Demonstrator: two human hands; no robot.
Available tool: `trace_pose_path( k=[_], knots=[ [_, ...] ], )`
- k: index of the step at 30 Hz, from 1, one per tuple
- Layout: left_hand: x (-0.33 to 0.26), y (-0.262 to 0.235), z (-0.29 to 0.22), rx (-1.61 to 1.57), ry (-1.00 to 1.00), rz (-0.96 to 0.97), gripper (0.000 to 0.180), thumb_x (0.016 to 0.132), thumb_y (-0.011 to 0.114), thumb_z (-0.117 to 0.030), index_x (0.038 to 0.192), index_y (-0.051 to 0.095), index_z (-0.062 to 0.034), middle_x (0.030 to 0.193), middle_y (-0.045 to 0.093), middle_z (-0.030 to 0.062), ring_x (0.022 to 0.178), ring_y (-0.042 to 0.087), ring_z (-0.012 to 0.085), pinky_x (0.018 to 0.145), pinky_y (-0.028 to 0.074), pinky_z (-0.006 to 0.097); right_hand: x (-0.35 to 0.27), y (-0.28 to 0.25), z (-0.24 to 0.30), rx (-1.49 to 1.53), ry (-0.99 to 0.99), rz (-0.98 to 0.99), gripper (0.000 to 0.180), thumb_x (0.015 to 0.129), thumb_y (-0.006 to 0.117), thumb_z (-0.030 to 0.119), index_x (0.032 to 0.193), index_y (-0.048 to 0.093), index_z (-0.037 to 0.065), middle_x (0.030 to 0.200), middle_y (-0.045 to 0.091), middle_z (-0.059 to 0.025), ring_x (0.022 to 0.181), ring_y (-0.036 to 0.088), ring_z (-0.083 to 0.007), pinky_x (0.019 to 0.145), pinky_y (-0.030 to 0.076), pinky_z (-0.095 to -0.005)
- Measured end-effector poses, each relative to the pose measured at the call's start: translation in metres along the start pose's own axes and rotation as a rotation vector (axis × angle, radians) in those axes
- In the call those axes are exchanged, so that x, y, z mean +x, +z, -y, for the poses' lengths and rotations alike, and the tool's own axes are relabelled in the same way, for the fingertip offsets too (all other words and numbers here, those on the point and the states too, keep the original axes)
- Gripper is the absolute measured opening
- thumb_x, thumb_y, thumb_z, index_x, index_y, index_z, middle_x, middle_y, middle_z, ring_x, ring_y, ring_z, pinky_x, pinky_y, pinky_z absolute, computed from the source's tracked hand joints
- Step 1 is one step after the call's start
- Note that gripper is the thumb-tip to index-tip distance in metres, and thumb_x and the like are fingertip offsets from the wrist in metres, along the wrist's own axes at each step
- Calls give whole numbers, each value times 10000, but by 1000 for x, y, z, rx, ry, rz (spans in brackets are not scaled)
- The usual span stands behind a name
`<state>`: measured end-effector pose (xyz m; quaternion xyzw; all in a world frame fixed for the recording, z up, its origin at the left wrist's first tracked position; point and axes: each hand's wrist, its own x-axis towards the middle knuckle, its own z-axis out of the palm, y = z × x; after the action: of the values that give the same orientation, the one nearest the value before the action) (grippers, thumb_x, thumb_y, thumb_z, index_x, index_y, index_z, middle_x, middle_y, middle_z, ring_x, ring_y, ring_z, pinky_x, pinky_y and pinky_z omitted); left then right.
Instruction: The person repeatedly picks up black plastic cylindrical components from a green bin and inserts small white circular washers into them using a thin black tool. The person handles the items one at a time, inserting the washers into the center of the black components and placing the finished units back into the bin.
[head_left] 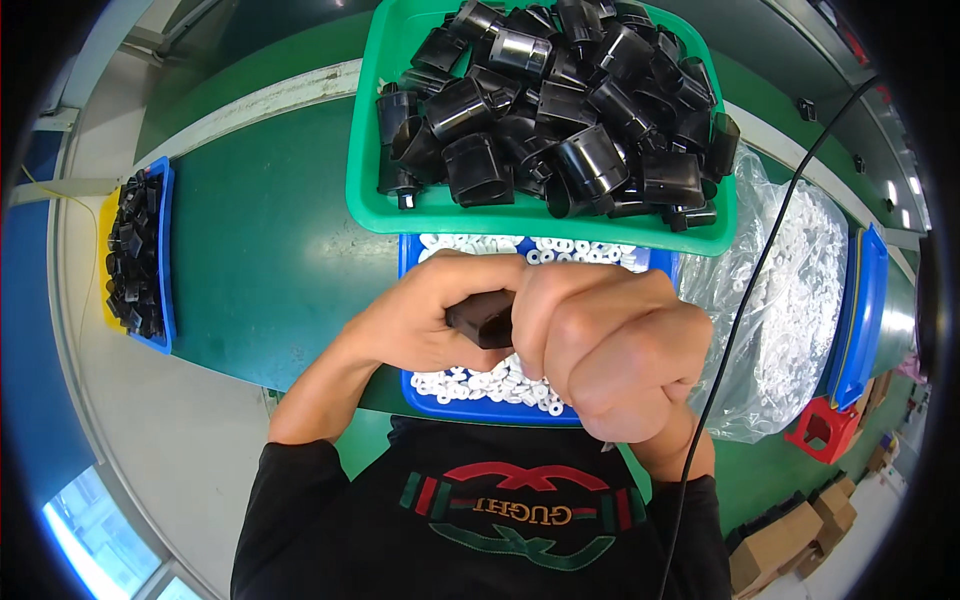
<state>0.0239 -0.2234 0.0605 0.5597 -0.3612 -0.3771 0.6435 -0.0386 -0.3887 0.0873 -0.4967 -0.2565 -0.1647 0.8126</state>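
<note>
Both your hands, left (425,315) and right (610,345), clench one small black plastic housing (482,318) mid-frame; looks light, stiff, smooth—grip its sides.

So the green surface (270,240) is running across the middle of the frame. A green tray (365,170) of black plastic housings is sitting at top center, a blue bin (480,408) of small white rings is lying just below it, a clear bag (790,300) of more white rings is slumping at right, and a smaller blue bin (163,260) of black parts is sitting at far left.
</note>
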Motion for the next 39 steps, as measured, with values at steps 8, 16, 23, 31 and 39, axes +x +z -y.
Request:
trace_pose_path(
  k=[8, 16, 23, 31, 39],
  knots=[
    [0, -12, -15, 193, 26, 66, 468, 615, 697, 33, 1075, 636, -32, 828, 680, 73, 745, 659, 205, 680, 508, 310, 4, -7, -1, -25, -57, 47, 236, 775, 644, 11, 620, 491, 99, 554, 531, -23, 646, 526, -219, 536, 391, -293],
    [-12, -6, -29, 75, 136, -18, 186, 654, 721, 49, 773, 599, -27, 754, 702, 191, 599, 680, 218, 542, 540, 273, 18, -30, 83, -49, -7, 158, 183, 706, 665, -49, 674, 577, 109, 641, 604, -33, 675, 559, -146, 535, 382, -259],
    [-26, 2, -39, 202, 85, -255, 234, 633, 715, 79, 708, 544, -62, 671, 694, 149, 586, 681, 206, 536, 531, 264, -1, -52, 44, -998, 99, 481, 136, 589, 591, 56, 593, 458, 79, 583, 369, -49, 488, 460, -177, 409, 332, -341],
    [-20, -8, -51, 418, 165, -352, 214, 653, 683, 31, 730, 502, -53, 653, 681, 175, 554, 654, 197, 520, 498, 260, -37, -52, 1, -1541, 132, 638, 86, 691, 624, 145, 702, 548, 108, 635, 512, -10, 577, 589, -160, 494, 467, -314],
    [6, -139, -68, 485, 123, -750, 559, 912, 584, -496, 1086, 592, 35, 844, 568, 70, 745, 539, 140, 666, 427, 272, -53, -45, -11, -1588, 93, 514, 110, 706, 624, 140, 771, 572, 67, 703, 510, -33, 523, 592, -132, 438, 446, -295]
  ],
)
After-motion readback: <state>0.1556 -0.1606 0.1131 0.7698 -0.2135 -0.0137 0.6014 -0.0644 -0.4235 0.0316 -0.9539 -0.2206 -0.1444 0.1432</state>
